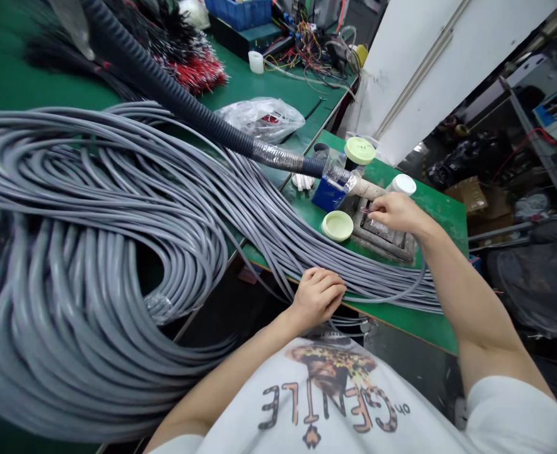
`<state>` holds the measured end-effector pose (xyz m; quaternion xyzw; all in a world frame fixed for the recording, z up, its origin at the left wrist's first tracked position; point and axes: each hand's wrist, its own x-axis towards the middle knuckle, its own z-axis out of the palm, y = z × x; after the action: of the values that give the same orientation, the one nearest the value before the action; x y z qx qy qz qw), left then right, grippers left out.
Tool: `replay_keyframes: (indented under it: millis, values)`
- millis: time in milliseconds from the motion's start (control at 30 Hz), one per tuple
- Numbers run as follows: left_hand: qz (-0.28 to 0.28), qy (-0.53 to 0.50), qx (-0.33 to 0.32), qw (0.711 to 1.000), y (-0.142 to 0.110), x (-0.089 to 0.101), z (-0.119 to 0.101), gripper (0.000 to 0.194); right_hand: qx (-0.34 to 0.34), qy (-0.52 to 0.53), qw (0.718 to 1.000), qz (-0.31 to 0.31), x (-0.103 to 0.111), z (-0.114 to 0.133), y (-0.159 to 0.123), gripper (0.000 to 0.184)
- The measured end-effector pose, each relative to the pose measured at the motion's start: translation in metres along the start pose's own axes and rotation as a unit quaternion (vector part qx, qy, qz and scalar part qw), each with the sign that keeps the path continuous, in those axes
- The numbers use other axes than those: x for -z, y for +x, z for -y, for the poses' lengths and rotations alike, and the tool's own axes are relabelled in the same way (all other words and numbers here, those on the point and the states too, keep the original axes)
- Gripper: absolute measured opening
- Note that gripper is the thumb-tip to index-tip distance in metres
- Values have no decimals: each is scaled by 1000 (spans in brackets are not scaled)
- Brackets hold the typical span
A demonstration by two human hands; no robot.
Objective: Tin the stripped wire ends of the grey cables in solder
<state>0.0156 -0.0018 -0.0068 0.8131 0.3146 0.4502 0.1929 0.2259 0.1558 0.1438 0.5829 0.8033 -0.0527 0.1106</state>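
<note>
Head view, grey cables (278, 208) running rightward, left hand (316, 297) resting atop

The person wears a white T-shirt (316, 407) with short sleeves (510, 410). Its front shows a yellow-and-brown picture (330, 369) and orange-and-black letters (328, 410).

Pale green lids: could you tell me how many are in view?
2: one lid by a clear bottle, one lid lying on the green mat by the right hand. More may be hidden.

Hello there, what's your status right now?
Left hand resting on grey cables. Right hand pinching something small over a fixture. Black hose reaching over the cables.
</note>
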Motion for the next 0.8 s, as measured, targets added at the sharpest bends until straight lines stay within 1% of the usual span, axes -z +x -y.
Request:
replay_keyframes:
  millis: [100, 167, 267, 400, 567, 800]
  values:
    - [-1, 1, 1, 1000, 0, 0, 0, 13, -58, -76, 995, -9, -6, -22, -13, 26]
    - [-4, 2, 1, 1000, 0, 0, 0, 13, -93, -117, 989, 7, -15, -32, -15, 29]
    - [-5, 1, -2, 1000, 0, 0, 0, 13, -124, -142, 981, 41, -28, -40, -11, 32]
    - [3, 0, 0, 1000, 0, 0, 0, 13, -131, -144, 979, 61, -39, -43, -5, 32]
    - [-2, 0, 0, 1000, -1, -1, 1, 14, -138, -142, 977, 74, -46, -44, -1, 34]
    - [7, -8, 4, 1000, 1, 2, -1, 15, -137, -129, 979, 74, -55, -43, 5, 33]
